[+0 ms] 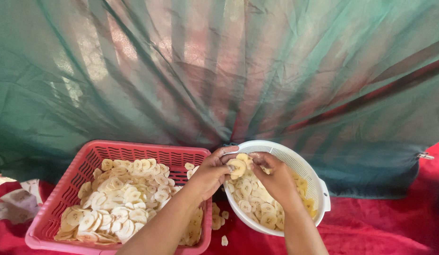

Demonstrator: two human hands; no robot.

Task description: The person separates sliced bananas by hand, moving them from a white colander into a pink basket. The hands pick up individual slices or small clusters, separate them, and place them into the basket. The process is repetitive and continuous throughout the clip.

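Red cloth (380,226): one basket (54,208), one colander (314,174), two hands (211,172).

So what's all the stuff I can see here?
Pink basket: one, pink, left on the red cloth, holding banana slices.
White colander: one, white, right of the basket, tilted, holding slices.
Banana slices: too many to count, pale yellow, in both containers; a few loose on the cloth between them.
Red cloth: one, red, underneath.
Green netting: one, green, hanging behind.
Left hand: fingers pinching a slice at the colander's rim.
Right hand: inside the colander, touching the same slice.
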